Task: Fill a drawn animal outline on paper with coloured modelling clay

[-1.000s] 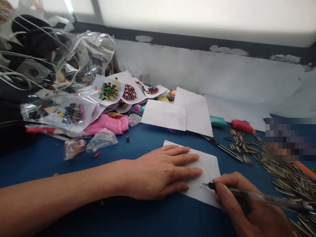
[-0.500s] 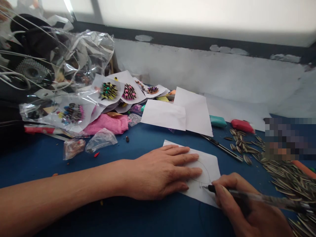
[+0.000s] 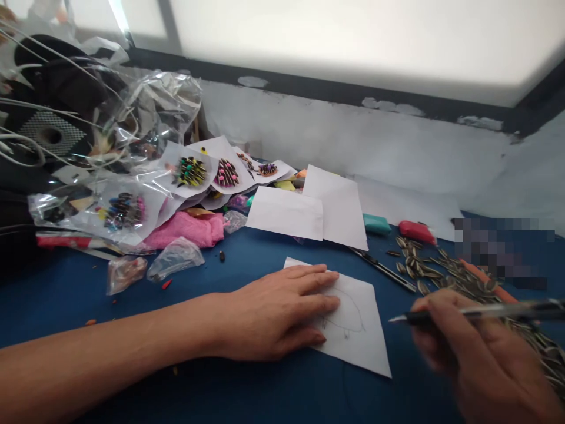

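Observation:
My left hand (image 3: 282,312) lies flat with fingers spread over a small sheet of white paper (image 3: 366,341), pressing it to the blue table. A thin drawn outline, rounded with short leg-like strokes beneath, shows on the paper; my fingers cover its left part. To the right of the sheet, my right hand (image 3: 477,353) is closed around a pen (image 3: 494,312). The pen's tip points left, just off the paper's right edge and apart from it. My right hand is somewhat blurred.
Sunflower seeds (image 3: 410,259) lie in a pile at right, by a utility knife (image 3: 384,268) and red and teal packets (image 3: 376,225). Blank sheets (image 3: 286,212) sit farther back. Papers with seed-and-clay figures (image 3: 189,171), a pink packet (image 3: 189,228) and plastic bags (image 3: 176,259) are at left.
My right hand has lifted the pen off the drawing and moved right, away from the sheet. Another set of short strokes is visible under the outline. My left hand stays on the paper.

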Demonstrator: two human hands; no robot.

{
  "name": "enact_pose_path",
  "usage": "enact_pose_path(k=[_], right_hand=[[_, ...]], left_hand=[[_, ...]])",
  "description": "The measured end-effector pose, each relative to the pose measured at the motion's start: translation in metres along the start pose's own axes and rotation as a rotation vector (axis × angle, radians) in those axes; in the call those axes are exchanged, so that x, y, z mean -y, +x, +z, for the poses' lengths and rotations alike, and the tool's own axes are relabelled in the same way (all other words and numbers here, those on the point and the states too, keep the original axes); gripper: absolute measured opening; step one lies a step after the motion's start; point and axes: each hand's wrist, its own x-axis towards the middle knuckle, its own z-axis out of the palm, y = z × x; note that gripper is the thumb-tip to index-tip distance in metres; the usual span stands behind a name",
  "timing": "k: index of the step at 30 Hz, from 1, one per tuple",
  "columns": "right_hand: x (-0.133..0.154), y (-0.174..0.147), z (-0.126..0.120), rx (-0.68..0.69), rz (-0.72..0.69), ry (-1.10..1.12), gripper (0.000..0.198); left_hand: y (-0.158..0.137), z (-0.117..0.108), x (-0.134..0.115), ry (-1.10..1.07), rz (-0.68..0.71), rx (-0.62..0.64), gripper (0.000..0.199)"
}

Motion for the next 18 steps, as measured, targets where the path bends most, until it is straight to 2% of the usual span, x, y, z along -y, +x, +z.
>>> enact_pose_path(k=[2,4,9,15,18], right_hand=[[-0.003,0.01,-0.01,-0.053,0.086,0.035,0.041],[-0.005,0.019,-0.019,-0.052,0.106,-0.064,0.043],[-0.008,0.032,-0.04,0.055,0.043,-0.401,0.043],[-0.013,0.031,-0.043,0.021,-0.036,-0.673,0.044],[-0.023,0.03,-0.044,-0.04,-0.13,-0.729,0.037]], left_hand=[[0.0,-0.001,-0.001,-0.007,-0.004,0.002,0.044],[0.0,-0.004,-0.003,-0.031,-0.012,-0.006,0.04],[0.001,-0.011,-0.006,-0.06,0.002,-0.128,0.032],[0.001,-0.014,0.007,-0.035,-0.067,-0.266,0.031],[0.001,-0.016,0.014,-0.044,-0.118,-0.32,0.032]])
